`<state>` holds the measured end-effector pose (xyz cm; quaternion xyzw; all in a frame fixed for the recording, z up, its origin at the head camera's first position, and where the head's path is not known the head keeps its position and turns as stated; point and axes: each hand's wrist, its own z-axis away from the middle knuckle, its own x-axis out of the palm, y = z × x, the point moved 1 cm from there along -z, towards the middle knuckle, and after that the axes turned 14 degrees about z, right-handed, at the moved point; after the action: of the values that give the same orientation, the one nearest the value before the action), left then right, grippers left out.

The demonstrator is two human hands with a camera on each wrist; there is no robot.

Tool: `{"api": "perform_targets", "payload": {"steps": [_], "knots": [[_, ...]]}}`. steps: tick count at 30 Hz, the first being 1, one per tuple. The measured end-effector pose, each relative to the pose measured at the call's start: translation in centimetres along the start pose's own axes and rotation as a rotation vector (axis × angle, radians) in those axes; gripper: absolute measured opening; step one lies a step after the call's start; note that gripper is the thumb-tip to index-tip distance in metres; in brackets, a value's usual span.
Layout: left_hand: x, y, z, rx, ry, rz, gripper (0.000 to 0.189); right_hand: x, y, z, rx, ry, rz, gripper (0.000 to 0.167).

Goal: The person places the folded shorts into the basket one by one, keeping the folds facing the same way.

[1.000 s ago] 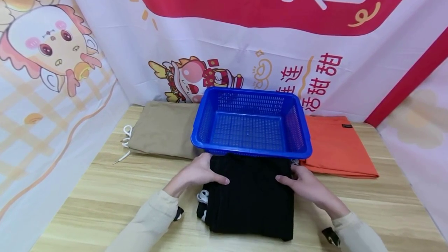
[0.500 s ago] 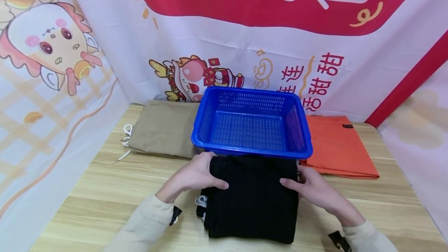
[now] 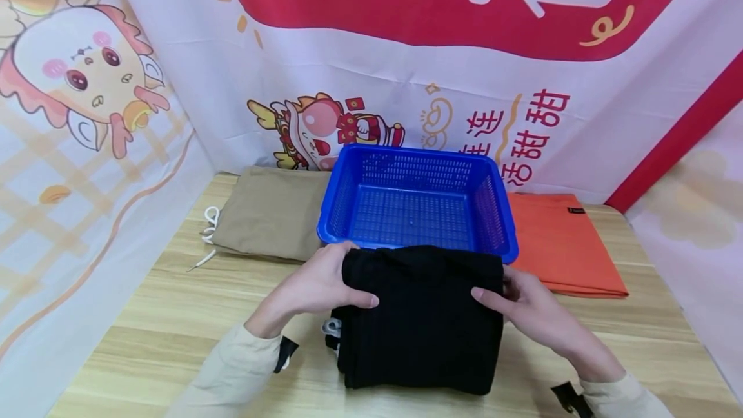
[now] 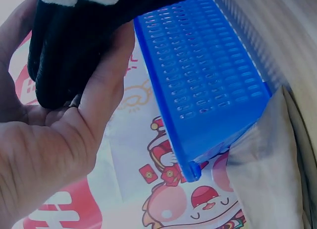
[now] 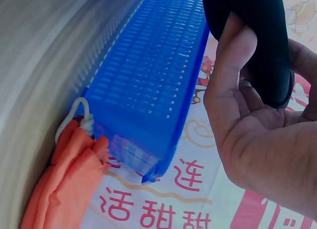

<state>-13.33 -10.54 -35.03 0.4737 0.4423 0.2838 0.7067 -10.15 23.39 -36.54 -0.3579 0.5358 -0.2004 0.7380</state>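
Both hands hold a folded bundle of black drawstring pants [image 3: 424, 328] in front of the blue basket. A white drawstring [image 3: 331, 327] hangs out at the bundle's left side. My left hand [image 3: 322, 282] grips the far left part, its thumb on top and its fingers underneath. At the far right side my right hand [image 3: 536, 308] grips in the same way. Both wrist views show the black cloth [image 4: 69, 56] between thumb and fingers. The bundle's far edge is raised and hides part of the basket's front rim. The blue basket [image 3: 418, 166] has nothing in it.
A folded tan garment [image 3: 275, 211] with a white drawstring lies left of the basket. Right of it lies a folded orange garment [image 3: 563, 244]. All rest on a wooden table [image 3: 157, 334]. A printed cloth backdrop [image 3: 371, 76] stands close behind.
The far edge of the black pants has risen, and now overlaps the basket's front rim. The bundle and my right hand have shifted slightly right. The basket has stayed in place.
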Motion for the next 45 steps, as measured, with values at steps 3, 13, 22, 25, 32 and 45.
{"api": "perform_targets", "payload": {"steps": [3, 13, 22, 25, 32, 45], "knots": [[-0.2, 0.3, 0.0, -0.008, 0.023, -0.003, 0.085, -0.2, -0.3, 0.2, -0.019, 0.038, 0.015, 0.062], [-0.8, 1.2, -0.6, 0.107, 0.085, 0.102, 0.071, -1.0, -1.0, 0.3, -0.085, 0.145, 0.016, 0.058], [-1.5, 2.4, -1.2, 0.065, 0.165, 0.204, 0.101, -1.5, -1.5, -0.2, -0.182, 0.152, -0.049, 0.077], [-1.7, 2.8, -1.6, 0.092, 0.174, 0.242, 0.099, -1.7, -1.9, -0.4, -0.189, 0.155, -0.053, 0.086], [-2.4, 3.5, -2.6, 0.146, 0.168, 0.339, 0.088, -2.2, -2.1, -1.2, -0.099, 0.162, -0.03, 0.09], [-3.1, 4.3, -4.7, 0.117, 0.273, 0.374, 0.088, -2.5, -2.8, -3.6, -0.121, 0.269, -0.215, 0.074]]}}
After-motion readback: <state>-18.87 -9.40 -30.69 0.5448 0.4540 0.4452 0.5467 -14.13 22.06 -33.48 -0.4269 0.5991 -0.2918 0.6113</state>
